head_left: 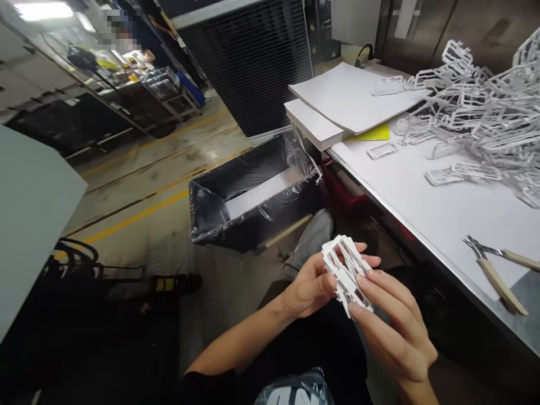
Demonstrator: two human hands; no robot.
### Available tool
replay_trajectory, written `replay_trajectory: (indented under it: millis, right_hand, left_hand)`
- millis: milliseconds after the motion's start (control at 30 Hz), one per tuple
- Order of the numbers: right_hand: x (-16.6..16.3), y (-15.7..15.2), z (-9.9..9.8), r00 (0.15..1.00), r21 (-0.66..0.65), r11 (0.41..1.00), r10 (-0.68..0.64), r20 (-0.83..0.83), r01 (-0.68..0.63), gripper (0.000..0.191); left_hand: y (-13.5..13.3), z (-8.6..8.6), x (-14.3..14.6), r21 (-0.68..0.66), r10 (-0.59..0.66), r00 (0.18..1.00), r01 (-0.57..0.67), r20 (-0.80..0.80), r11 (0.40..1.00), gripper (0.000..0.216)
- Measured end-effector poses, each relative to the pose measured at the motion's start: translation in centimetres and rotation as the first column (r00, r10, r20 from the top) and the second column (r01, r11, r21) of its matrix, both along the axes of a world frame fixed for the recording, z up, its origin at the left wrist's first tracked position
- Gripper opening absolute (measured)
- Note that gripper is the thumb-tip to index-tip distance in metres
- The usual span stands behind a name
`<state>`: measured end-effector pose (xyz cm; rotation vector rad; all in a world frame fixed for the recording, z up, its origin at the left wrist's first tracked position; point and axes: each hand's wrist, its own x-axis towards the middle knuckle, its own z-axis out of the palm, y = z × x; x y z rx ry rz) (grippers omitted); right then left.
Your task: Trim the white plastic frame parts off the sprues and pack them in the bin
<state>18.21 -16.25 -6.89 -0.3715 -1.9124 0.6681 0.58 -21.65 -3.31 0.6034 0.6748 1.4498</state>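
A small stack of white plastic frame parts (346, 271) is held over my lap, below the table's edge. My left hand (311, 286) grips the stack from the left, fingers curled behind it and thumb on its front. My right hand (396, 329) closes on it from the right, fingertips pressed on its near side. Both hands are shut on the same stack.
A white table (447, 214) at right carries a big heap of white plastic frames (485, 118), flush cutters (498, 267) near its front edge, and white sheets (350, 95). A bin lined with black plastic (253, 191) stands on the floor left of the table.
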Motion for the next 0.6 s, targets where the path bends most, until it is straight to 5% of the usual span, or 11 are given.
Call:
replay_trajectory:
  millis: [100,167,333,433,600]
  right_hand:
    - [-0.9,0.6,1.8,0.999,0.206,0.979,-0.011,0.051,0.0,0.057]
    - [-1.5,1.3,2.5,0.995,0.195,0.98,0.021,0.093,-0.039,0.059]
    - [-3.7,2.9,2.9,0.988,-0.104,0.984,0.151,0.041,-0.146,0.062]
    - [-6.2,4.2,2.3,0.976,-0.334,0.926,0.209,0.065,-0.176,0.052]
    - [-12.8,6.8,1.0,0.94,-0.514,0.823,0.33,0.085,-0.242,0.046]
  left_hand:
    - [0.5,-0.1,-0.8,0.033,-0.013,1.0,0.013,0.013,0.999,0.071]
    - [1.1,-0.2,-1.5,0.045,-0.013,1.0,0.013,0.0,0.999,0.071]
    - [2.5,-0.3,-4.5,0.014,0.103,0.976,-0.102,-0.191,0.995,0.072]
    - [3.0,-0.1,-7.6,-0.102,0.103,0.95,-0.139,-0.295,0.985,0.073]
    - [3.7,-0.5,-14.3,-0.195,0.064,0.964,-0.117,-0.258,0.974,0.066]
